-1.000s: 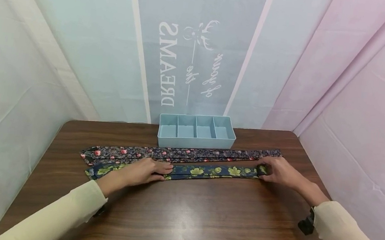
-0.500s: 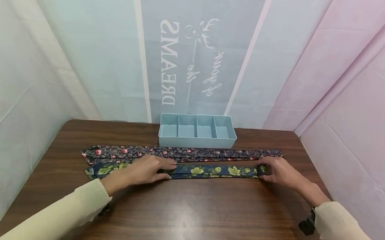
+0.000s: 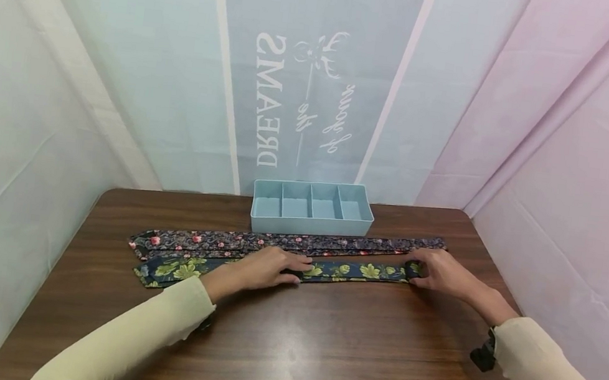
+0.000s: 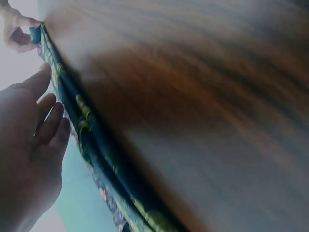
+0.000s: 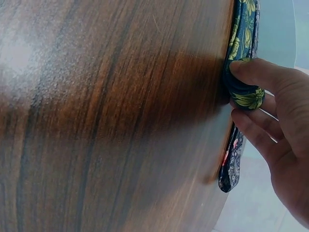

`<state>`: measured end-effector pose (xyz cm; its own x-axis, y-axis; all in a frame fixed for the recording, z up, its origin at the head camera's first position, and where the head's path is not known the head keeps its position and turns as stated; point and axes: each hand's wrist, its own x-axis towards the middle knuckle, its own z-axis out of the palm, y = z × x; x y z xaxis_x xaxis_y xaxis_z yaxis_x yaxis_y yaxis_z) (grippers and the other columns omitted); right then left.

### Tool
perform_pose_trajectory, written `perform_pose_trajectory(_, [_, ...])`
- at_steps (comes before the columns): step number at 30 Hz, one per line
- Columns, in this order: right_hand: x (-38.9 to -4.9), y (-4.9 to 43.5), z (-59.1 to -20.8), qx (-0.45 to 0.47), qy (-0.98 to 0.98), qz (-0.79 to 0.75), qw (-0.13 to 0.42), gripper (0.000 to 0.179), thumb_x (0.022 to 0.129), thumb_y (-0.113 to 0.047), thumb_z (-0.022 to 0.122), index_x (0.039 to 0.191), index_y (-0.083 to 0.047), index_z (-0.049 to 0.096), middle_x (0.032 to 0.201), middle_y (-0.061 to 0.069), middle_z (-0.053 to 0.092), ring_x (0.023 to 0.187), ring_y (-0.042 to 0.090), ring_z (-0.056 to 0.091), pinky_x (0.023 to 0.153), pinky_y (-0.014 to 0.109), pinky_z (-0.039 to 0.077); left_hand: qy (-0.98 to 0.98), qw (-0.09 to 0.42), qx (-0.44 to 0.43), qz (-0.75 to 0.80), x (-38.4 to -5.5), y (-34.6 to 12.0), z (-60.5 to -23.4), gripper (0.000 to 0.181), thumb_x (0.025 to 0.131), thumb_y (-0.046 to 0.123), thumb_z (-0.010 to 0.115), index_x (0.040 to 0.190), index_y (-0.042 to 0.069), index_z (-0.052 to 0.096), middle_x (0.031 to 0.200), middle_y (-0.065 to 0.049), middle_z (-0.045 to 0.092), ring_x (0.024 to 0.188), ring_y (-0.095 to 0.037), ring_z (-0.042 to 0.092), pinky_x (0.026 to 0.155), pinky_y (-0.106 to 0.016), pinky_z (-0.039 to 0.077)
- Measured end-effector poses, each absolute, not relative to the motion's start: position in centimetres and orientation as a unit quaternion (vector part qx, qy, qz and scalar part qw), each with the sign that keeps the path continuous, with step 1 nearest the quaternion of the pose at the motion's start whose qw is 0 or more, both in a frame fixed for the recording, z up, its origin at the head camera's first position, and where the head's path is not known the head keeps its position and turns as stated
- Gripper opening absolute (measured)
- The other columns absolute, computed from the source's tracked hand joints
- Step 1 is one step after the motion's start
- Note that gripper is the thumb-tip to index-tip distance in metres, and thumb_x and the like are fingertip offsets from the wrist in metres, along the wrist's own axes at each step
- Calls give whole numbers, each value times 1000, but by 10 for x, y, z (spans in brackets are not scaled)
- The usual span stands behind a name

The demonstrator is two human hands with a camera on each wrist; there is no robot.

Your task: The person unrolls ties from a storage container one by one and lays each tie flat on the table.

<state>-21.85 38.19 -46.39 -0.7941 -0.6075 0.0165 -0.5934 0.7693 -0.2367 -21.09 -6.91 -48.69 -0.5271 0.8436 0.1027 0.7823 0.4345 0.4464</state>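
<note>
A navy necktie (image 3: 368, 272) with yellow-green flowers lies lengthwise across the table, its right end rolled into a small coil (image 5: 248, 96). My right hand (image 3: 444, 272) pinches that coil between thumb and fingers. Over the middle of the same tie, my left hand (image 3: 267, 268) rests with relaxed fingers, thumb on the near side; the left wrist view has its fingers (image 4: 53, 128) lying along the cloth. Just behind lies a second necktie (image 3: 197, 239), dark with pink flowers, stretched out parallel and partly hidden by the hands.
A light blue box (image 3: 309, 223) with several compartments stands behind the ties near the back edge. The brown wooden table (image 3: 286, 351) has rounded back corners. Pale curtains (image 3: 325, 4) with printed lettering hang behind it and at both sides.
My left hand has slid rightward along the navy necktie, uncovering more of its wide left end. My right hand has stayed at the coil.
</note>
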Motion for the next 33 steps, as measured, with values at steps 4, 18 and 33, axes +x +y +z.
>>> perform_pose_trajectory(4, [-219,382,-462,-318,941,-112,35,46,83,-11,90,126,-6,76,117,10,77,67,0,48,69,34,52,844,73,483,222,-213,-65,-493,42,107,23,66,148,14,64,154,-5,58,135,-25,62,110,-42,53])
perform_pose_trajectory(18, [-229,387,-459,-336,934,-111,51,42,82,-14,91,122,-8,78,113,7,76,79,4,63,66,29,57,844,87,480,224,-214,-65,-488,39,107,21,67,145,12,66,151,-7,60,128,-26,67,106,-41,56])
perform_pose_trajectory(33, [-232,401,-452,-337,932,-125,48,42,80,-10,93,119,-7,79,114,9,78,73,4,56,66,31,53,845,103,473,226,-215,-65,-485,42,107,23,66,148,14,62,153,-6,57,126,-25,68,107,-40,55])
